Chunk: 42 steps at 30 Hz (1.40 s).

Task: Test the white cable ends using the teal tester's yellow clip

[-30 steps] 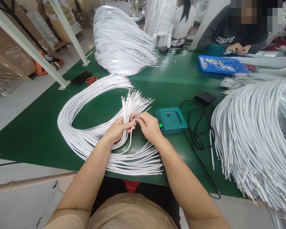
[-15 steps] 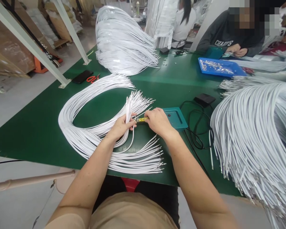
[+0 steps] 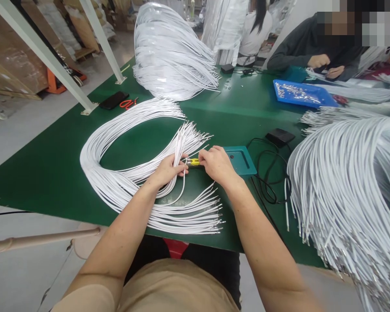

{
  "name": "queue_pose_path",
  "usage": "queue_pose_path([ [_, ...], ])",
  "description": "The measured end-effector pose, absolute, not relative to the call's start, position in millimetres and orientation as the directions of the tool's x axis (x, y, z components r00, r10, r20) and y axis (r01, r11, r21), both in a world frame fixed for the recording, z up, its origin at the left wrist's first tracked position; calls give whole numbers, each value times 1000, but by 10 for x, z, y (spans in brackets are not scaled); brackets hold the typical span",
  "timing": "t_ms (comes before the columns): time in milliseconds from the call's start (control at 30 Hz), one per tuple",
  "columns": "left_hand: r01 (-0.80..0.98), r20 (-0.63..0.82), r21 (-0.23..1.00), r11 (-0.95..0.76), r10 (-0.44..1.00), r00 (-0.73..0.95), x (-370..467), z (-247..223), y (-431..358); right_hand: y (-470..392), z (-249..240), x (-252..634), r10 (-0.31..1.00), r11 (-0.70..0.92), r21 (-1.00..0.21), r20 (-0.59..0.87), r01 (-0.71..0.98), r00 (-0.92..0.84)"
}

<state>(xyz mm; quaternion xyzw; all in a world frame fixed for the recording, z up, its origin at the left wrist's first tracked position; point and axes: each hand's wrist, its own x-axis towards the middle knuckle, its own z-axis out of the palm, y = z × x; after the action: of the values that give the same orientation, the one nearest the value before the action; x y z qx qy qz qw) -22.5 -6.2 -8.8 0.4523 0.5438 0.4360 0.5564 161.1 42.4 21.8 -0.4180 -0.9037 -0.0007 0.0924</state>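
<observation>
In the head view my left hand (image 3: 169,171) is closed around several white wires (image 3: 179,148), whose ends fan upward past the fingers. One wire curves down from that grip. My right hand (image 3: 215,161) pinches a small yellow tool (image 3: 194,161) with dark marks; its exact kind I cannot make out. The tool's tip is close to the left fingertips, at a wire end partly hidden by them. A large curved bundle of white wires (image 3: 92,162) lies around and under my left forearm. A teal device (image 3: 242,160) with a recessed top sits just beyond my right hand.
A black box (image 3: 280,137) and coiled black cable (image 3: 267,177) are right of the device. Wire bundles (image 3: 338,173) hang over the right edge. Farther back are a blue tray (image 3: 303,94), orange-handled snips (image 3: 128,103), a black phone (image 3: 113,100) and a co-worker (image 3: 295,43).
The right hand and yellow tool have barely shifted against the left fingers; less of the tool's length shows. The view has tilted slightly. The co-worker's hands have moved apart.
</observation>
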Motion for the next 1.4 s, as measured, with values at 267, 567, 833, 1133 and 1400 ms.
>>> queue_pose_path([
  [267, 96, -233, 968, 233, 972, -4, -244, -184, -43, 423, 235, 1586, 771, 632, -64, 149, 772, -619],
  [567, 104, -226, 969, 224, 974, 2, -275, -249, -44, 374, 128, 1762, 868, 372, -69, 379, 926, -321],
  [833, 78, -200, 977, 200, 980, -7, -334, -117, -83, 301, 191, 1665, 849, 397, -130, 428, 909, -309],
  [1133, 37, -174, 984, 172, 983, 52, -414, -82, -116, -291, 184, 1079, 349, 932, -174, 205, 317, -914],
  [1400, -90, -239, 966, 243, 969, 55, -350, -14, -122, -405, 170, 1080, 458, 824, -339, -74, 454, -886],
])
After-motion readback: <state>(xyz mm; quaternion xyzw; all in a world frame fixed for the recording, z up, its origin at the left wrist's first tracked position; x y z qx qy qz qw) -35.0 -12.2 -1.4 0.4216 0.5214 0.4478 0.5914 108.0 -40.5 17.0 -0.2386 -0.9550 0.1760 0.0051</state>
